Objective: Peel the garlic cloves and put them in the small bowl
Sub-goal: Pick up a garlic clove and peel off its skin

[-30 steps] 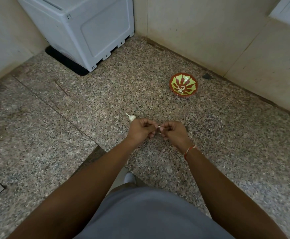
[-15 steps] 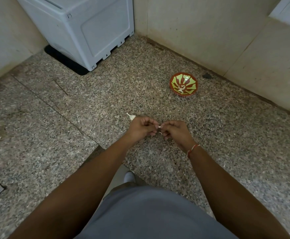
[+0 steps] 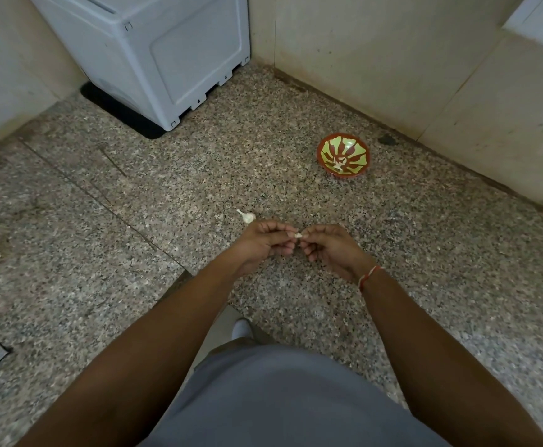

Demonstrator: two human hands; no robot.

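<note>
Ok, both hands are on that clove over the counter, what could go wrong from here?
1. The garlic clove is pinched only at the fingertips of the left hand and right hand; it may slip onto the speckled granite counter, where pale bits are hard to spot.
2. The small bowl sits well away, near the wall, so the clove could drop during the carry.
3. The garlic piece beside the left hand could get knocked.
</note>
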